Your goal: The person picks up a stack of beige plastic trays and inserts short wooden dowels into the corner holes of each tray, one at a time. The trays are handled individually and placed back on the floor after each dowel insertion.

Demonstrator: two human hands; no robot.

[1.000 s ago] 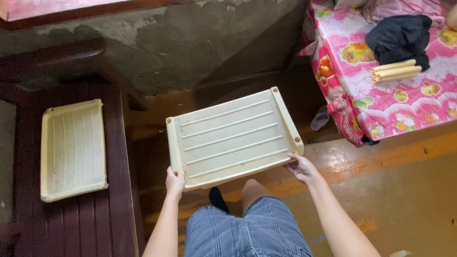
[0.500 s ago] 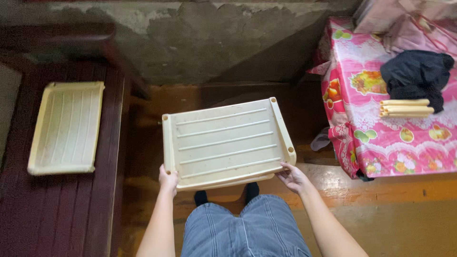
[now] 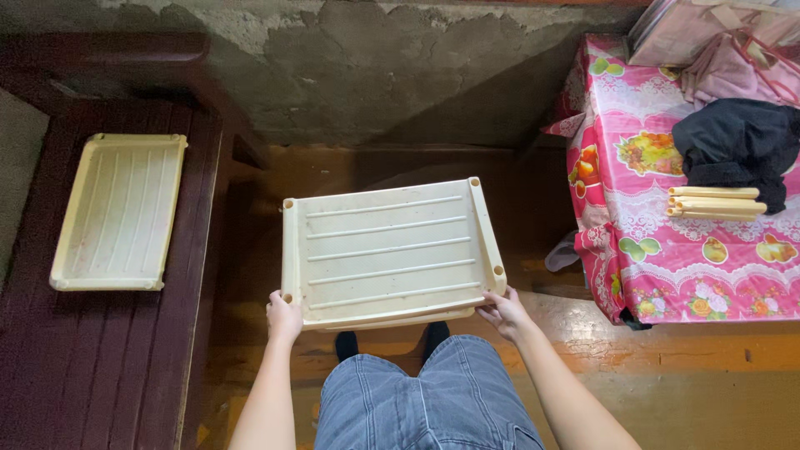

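I hold a cream plastic shelf tray [image 3: 390, 250] flat in front of my knees, over the floor. It has raised ribs and round sockets at its corners. My left hand [image 3: 283, 317] grips its near left corner. At the near right corner my right hand [image 3: 503, 312] holds the edge. A second cream tray [image 3: 118, 211] of the same kind lies on the dark wooden bench [image 3: 100, 367] to my left. Several cream tubes [image 3: 717, 202] lie together on the pink cloth at the right.
A rough concrete wall [image 3: 375, 67] runs across the top. On the right stands a table with a pink fruit-patterned cloth [image 3: 658, 242], holding dark clothing [image 3: 737, 146] and pink bags [image 3: 717, 42]. My legs in grey denim [image 3: 417, 400] are below the tray.
The tray I hold has levelled out from a tilt and squared up in front of me. My view has shifted right, so the bench tray sits further left.
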